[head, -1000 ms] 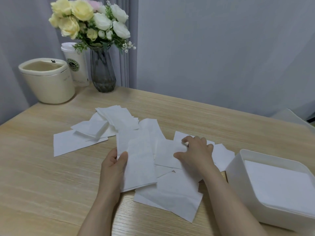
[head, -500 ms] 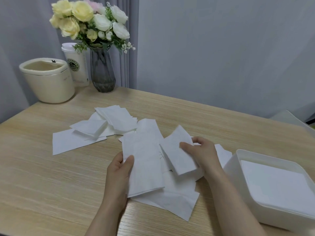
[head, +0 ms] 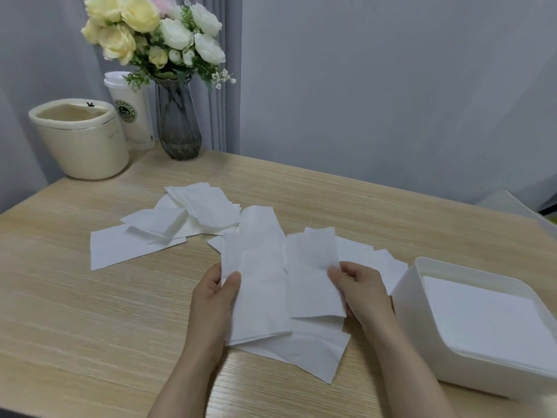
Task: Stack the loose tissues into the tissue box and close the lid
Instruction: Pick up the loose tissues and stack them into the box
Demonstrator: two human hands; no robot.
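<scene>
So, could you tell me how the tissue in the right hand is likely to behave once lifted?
The tissue pinched by the right hand looks thin and probably floppy; its free end would likely droop. It seems very light, so a draught might shift it. Its soft surface probably won't slip.

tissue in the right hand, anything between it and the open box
Nothing visible does. The right hand pinches a tissue just left of the tissue box, whose top is open with a flat stack already inside. Only bare table lies between them.
</scene>
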